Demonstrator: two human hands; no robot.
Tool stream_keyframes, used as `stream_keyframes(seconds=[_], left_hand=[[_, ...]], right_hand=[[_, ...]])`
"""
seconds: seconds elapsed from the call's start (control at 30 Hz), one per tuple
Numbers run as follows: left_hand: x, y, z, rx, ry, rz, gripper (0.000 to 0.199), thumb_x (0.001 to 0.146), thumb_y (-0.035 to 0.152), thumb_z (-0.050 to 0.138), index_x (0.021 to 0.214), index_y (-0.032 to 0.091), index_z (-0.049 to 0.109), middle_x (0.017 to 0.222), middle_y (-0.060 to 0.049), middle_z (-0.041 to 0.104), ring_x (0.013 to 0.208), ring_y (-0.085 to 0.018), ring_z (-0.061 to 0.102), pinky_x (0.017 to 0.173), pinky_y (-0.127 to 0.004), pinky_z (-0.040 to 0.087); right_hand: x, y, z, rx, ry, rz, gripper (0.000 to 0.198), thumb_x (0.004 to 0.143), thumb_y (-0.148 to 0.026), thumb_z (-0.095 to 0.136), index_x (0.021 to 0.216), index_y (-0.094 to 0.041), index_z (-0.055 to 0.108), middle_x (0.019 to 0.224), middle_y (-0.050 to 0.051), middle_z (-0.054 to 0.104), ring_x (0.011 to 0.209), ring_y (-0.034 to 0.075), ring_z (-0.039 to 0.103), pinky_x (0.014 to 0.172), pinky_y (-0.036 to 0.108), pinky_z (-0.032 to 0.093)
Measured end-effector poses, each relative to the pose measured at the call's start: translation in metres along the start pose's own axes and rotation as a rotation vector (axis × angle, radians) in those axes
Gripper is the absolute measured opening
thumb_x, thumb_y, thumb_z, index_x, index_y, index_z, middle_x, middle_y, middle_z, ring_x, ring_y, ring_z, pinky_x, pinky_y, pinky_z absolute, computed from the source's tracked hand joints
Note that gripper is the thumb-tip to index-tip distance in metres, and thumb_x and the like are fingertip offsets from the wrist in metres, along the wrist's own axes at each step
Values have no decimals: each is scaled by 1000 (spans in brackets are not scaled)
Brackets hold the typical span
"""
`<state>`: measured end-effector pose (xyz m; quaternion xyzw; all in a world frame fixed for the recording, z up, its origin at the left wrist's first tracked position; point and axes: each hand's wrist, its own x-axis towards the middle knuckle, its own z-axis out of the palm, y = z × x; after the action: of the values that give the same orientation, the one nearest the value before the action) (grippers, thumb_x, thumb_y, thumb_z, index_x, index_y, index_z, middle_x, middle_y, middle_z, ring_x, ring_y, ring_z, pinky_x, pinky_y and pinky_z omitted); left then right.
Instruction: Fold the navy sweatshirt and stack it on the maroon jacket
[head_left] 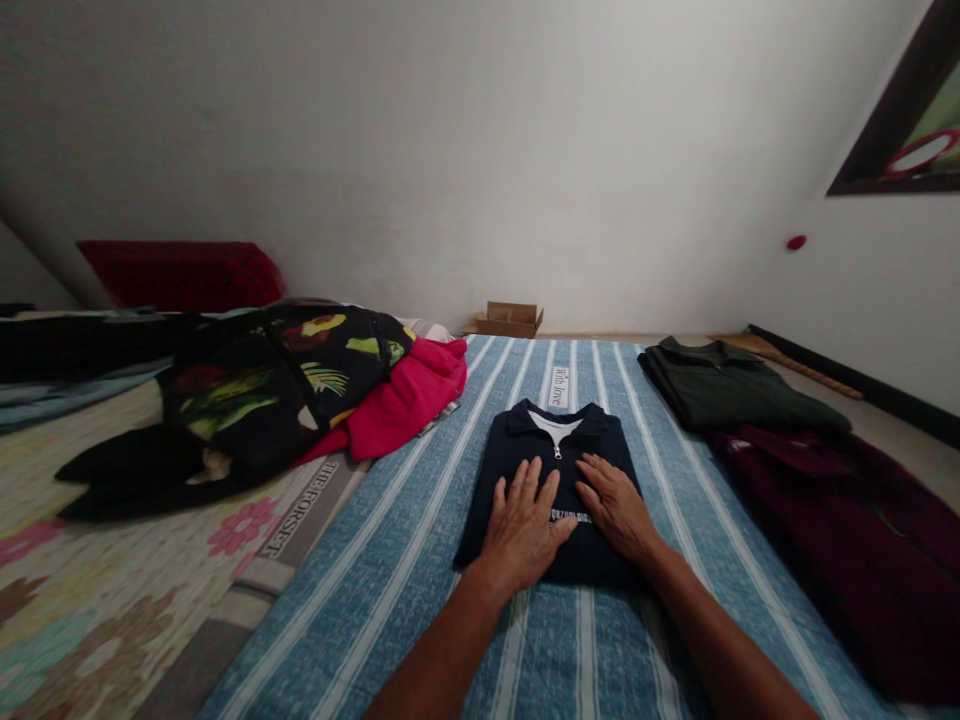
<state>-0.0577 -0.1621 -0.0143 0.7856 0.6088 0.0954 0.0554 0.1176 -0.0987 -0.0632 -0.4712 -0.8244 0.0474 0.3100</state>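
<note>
"At five o'clock, on the blue striped sheet (420, 560), what lies under your palms?"

"One navy top (566, 485), folded, collar toward twelve. Your left hand (521, 525) and right hand (619, 505): flat on its front, fingers spread, grip grasping nothing. Nearby: green garment (742, 395), three o'clock; maroon garment (832, 535), four."

"Step in hand?"

"Apparently smoothing. Your next move likely calls for raising both palms without dragging the cloth."

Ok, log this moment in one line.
left hand: on folded navy zip-neck shirt; right hand: on same shirt; right side: dark green shirt, maroon garment
</note>
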Motion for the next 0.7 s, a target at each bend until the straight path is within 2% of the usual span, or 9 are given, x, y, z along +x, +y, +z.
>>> stream_keyframes(seconds=[0.3,0.7], left_hand=[[1,-1,2,9,35,19,55,89,52,41,138,27,36,152,-12,25,140,-29,18,107,-56,21],[0,1,-3,21,39,24,51,89,48,43,135,26,41,150,-13,27,139,-29,20,107,-56,23]], right_hand=[[-1,3,2,23,9,-2,40,93,-36,40,123,-17,57,131,13,54,123,26,47,102,46,39],[0,-1,-4,36,-18,21,42,93,-36,37,123,-14,57,130,14,54,123,26,47,101,46,39]])
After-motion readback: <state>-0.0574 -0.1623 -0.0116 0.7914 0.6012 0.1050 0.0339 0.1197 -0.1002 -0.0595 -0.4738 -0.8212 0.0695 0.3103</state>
